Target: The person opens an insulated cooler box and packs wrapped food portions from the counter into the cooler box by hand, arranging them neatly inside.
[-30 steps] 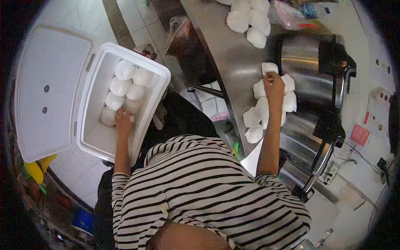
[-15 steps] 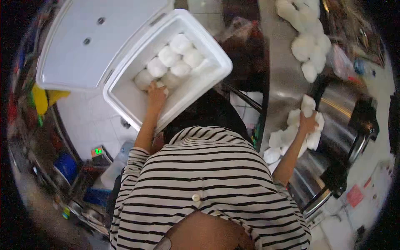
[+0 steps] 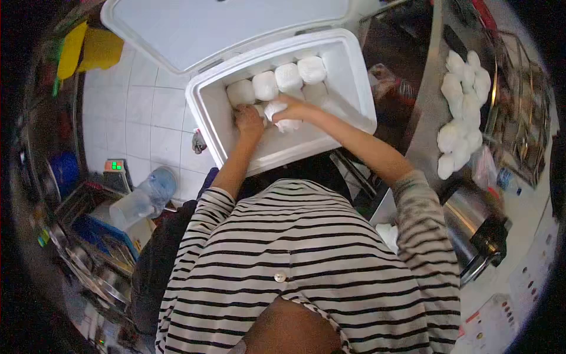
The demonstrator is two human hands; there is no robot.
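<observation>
White and black stripes run across the person's shirt [image 3: 289, 236], just on the near side of the box. Both arms reach over the box's near rim. The left hand [image 3: 250, 118] is inside the box, toward its left end, with its fingers against a white ball [image 3: 260, 113]; whether it grips the ball or only touches it, I cannot tell. The right hand [image 3: 288, 110] is also inside the box, close beside the left, its fingers curled around another ball, the held ball [image 3: 287, 124].

The box [image 3: 203, 121] is white and stands open. Along its far wall sits a row of four balls [image 3: 288, 76]; more lie in front of that row, partly hidden by the hands. The right end of the box's floor is bare.

Left of the box and nearer the person is a clear jug [image 3: 160, 183]; beyond it, also left of the box, are a scale [image 3: 115, 166] with green lights and pale floor tiles [image 3: 137, 106]. Right of the box runs a steel tabletop [image 3: 429, 112], bearing a pile of white balls [image 3: 463, 124] well apart from the box. Beyond the box's far rim is its lid [image 3: 236, 29], hinged back.
</observation>
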